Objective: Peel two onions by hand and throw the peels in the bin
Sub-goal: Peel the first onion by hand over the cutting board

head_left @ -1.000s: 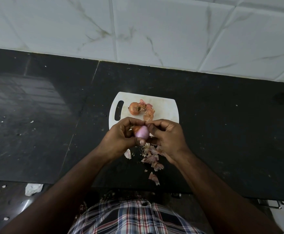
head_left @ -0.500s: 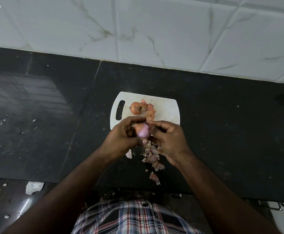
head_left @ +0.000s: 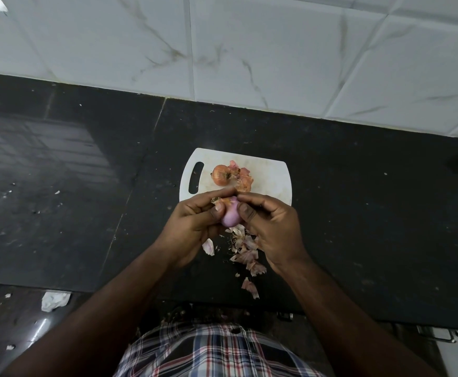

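Hands at work over a dark stone desk [head_left: 358, 213]: a person holds a half-peeled pink onion [head_left: 230, 217] just above the near edge of a white cutting board [head_left: 271, 175]. The left hand [head_left: 192, 227] cups the bulb from the left, its fingers [head_left: 217, 210] curled round it with the thumb pressed on the bare flesh, while the right hand [head_left: 274, 227] closes in from the other side, fingers [head_left: 245, 213] bent against the onion and meeting the left forefinger at the top, where a scrap of papery skin [head_left: 219, 200] clings. A second onion [head_left: 220, 174], its brown skin on, lies on the board near the handle slot, with torn orange peel [head_left: 242, 179] touching it. Pale pink peels [head_left: 245, 254] lie scattered on the desk beneath the hands, trailing toward the front edge. White marbled tiles [head_left: 249, 44] back the desk; a checked shirt [head_left: 217, 352] fills the bottom of the view.
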Demonstrator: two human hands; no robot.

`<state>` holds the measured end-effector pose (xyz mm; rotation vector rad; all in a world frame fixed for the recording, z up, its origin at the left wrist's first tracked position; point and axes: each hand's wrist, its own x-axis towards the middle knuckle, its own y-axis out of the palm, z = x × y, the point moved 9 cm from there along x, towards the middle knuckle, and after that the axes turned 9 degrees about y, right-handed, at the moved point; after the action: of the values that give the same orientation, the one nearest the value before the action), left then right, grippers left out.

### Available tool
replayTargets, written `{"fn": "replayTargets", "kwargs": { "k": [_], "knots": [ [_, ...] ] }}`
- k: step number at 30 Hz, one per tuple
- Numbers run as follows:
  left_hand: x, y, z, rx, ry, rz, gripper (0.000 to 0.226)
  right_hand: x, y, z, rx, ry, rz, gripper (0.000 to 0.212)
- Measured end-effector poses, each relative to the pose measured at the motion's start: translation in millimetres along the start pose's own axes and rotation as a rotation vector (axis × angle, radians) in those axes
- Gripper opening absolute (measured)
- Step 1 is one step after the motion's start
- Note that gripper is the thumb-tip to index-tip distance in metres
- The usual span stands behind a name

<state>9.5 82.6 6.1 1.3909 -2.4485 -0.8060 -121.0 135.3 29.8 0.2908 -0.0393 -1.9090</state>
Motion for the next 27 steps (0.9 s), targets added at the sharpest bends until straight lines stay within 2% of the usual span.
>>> {"fn": "replayTargets", "kwargs": {
  "k": [6, 10, 13, 16, 20, 23, 27],
  "knots": [
    [0, -3, -1, 0.078, 0.055, -0.098, 0.04, 0, 1, 1, -0.04, -0.022, -0.008, 0.019],
    [3, 0, -2, 0.035, -0.006, 0.015, 0.044, 2, -1, -5, 0.086, 0.088, -0.031, 0.019],
    [2, 4, 0, 0.055, -0.05, 0.113, 0.058, 6, -3, -9, 0.106, 0.142, -0.051, 0.019],
    [4, 1, -7, 0.276, 0.015, 0.033, 0.058, 8, -4, -4, -0.098, 0.131, -0.066, 0.018],
    [6, 7, -15, 0.501, 0.101, 0.002, 0.053, 7, 4, 23, -0.642, -0.073, -0.13, 0.02],
    [8, 9, -19, 0.636, 0.16, -0.008, 0.053, 6, 11, 34, -0.757, -0.159, -0.201, 0.013],
    [7, 6, -18, 0.626, 0.113, -0.02, 0.056, 8, 9, 35, -0.835, -0.174, -0.24, 0.006]
  ]
}}
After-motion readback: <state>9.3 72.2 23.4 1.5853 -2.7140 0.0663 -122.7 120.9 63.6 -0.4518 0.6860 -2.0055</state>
